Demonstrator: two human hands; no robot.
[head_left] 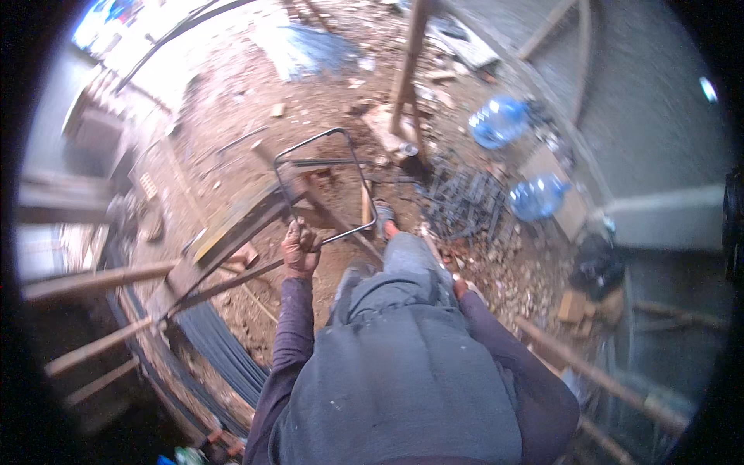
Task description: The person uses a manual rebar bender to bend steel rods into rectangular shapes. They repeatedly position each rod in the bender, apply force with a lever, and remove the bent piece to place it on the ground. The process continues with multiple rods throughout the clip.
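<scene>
My left hand is closed around the lower left side of a rebar stirrup, a dark rod bent into a rounded rectangle. The stirrup is raised in front of me, over the end of a wooden bench. Low by my right thigh is my right hand, mostly hidden by the sleeve and my body, so its fingers cannot be read. A heap of dark bent rebar pieces lies on the ground ahead and to the right.
Two clear blue water bottles lie beside the heap, near the grey wall. A wooden post stands ahead. Long dark rods lie at the left below the bench. Rubble covers the dirt floor; a black bag sits right.
</scene>
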